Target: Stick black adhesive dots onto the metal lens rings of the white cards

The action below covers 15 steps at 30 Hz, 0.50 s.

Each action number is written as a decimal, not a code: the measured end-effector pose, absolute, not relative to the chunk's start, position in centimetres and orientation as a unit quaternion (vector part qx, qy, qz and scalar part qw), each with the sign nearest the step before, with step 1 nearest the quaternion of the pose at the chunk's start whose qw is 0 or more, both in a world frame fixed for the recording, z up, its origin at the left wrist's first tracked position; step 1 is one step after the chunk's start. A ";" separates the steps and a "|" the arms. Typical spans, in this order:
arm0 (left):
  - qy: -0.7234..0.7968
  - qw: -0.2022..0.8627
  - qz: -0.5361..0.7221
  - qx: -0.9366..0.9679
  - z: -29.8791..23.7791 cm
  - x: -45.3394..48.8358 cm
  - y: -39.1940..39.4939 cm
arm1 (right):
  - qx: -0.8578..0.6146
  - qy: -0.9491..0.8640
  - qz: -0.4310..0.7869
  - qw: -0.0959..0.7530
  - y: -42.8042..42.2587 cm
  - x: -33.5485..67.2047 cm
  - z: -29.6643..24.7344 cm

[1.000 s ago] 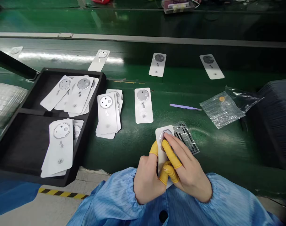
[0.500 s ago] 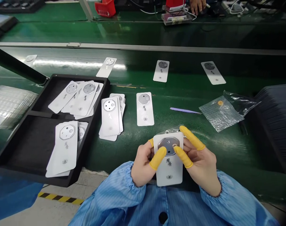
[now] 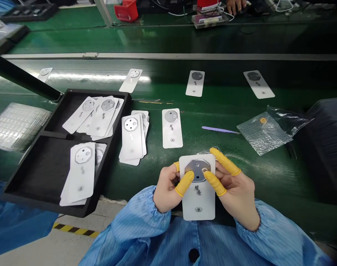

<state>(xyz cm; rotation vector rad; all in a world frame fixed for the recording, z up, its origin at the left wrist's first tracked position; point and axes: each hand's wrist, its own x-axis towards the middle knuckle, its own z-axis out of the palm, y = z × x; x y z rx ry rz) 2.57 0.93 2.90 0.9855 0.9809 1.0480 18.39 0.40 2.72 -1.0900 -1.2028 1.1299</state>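
Between my two hands is a white rounded panel (image 3: 198, 201) with a dark octagonal plate near its top and small printed marks below. My left hand (image 3: 170, 186) grips its left edge, the yellow-capped thumb lying on the octagon's lower left. On the other edge my right hand (image 3: 235, 188) is closed, its yellow-capped thumb at the octagon's right side by a small pale spot I cannot make out. My right index finger reaches behind the panel's top corner. A bit of clear film shows behind the panel. Beyond my hands a similar single panel (image 3: 172, 128) lies flat.
Left of centre is a stack of white panels (image 3: 132, 142); farther left, a black tray (image 3: 32, 173) holds more. Purple tweezers (image 3: 219, 129) and a bubble bag (image 3: 264, 135) lie to the right. Panels sit spaced along the belt (image 3: 162, 81). Another person's hand (image 3: 236, 5) is at the far side.
My left thumb has shifted slightly left, uncovering more of the octagon. The whole view has turned a little, so the tray and belt panels appear farther right.
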 end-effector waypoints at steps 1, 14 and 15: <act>0.436 0.639 0.467 0.429 2.9 2.6 1.0 | -0.463 -0.512 0.472 0.548 0.3 18.5 2.6; 0.489 0.658 0.350 0.453 3.5 -1.1 3.8 | -0.477 -0.594 0.496 0.417 3.7 20.6 2.5; 0.517 0.626 0.346 0.470 3.6 -2.9 4.8 | -0.510 -0.631 0.443 0.382 6.0 21.9 2.5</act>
